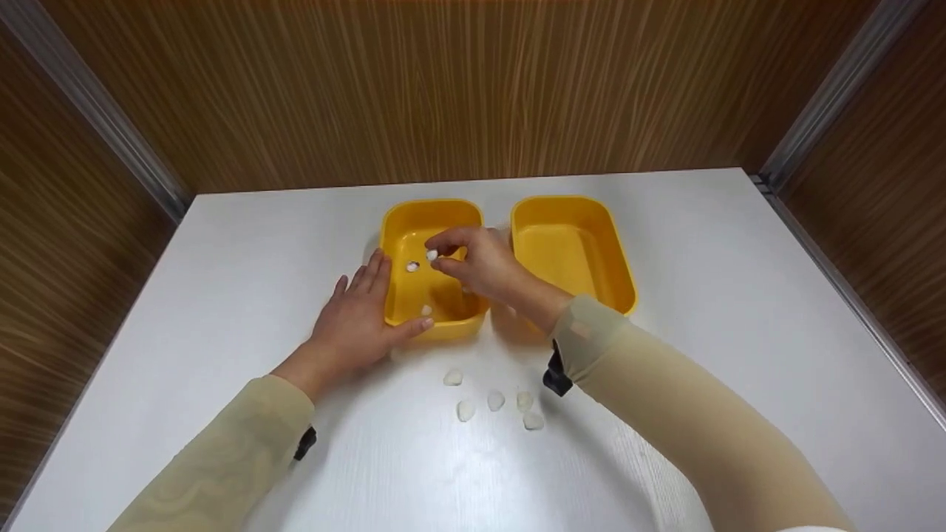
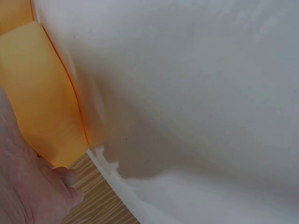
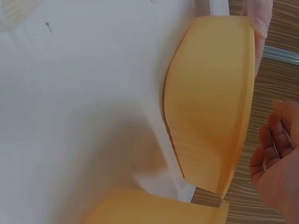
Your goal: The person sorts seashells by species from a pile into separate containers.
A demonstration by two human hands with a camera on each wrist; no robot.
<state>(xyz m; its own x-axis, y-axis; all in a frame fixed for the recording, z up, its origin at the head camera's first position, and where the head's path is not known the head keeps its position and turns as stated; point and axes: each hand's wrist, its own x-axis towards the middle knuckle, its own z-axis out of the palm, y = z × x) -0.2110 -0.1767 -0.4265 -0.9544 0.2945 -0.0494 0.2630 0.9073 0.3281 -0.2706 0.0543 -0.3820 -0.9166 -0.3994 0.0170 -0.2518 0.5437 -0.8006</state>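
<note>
A yellow plastic container (image 1: 443,330) stands on the white table. My left hand (image 1: 358,318) lies against its left wall with the fingers straight, the thumb resting on the near rim. Over this container, my right hand (image 1: 484,258) pinches a small white shell-like piece (image 1: 432,255) between thumb and forefinger. A white piece with a dark mark (image 1: 412,266) lies on the container's floor, and a paler piece (image 1: 426,310) lies close to its near wall. The right wrist view shows my right hand (image 3: 280,154) above the rim; the pinched piece is hidden there.
A second yellow container (image 1: 573,255) stands to the right, its near left part behind my right forearm. Several pale, flat pieces (image 1: 496,400) lie scattered on the table (image 1: 709,295) in front of the containers. A wood-grain panel (image 1: 473,96) rises behind the table.
</note>
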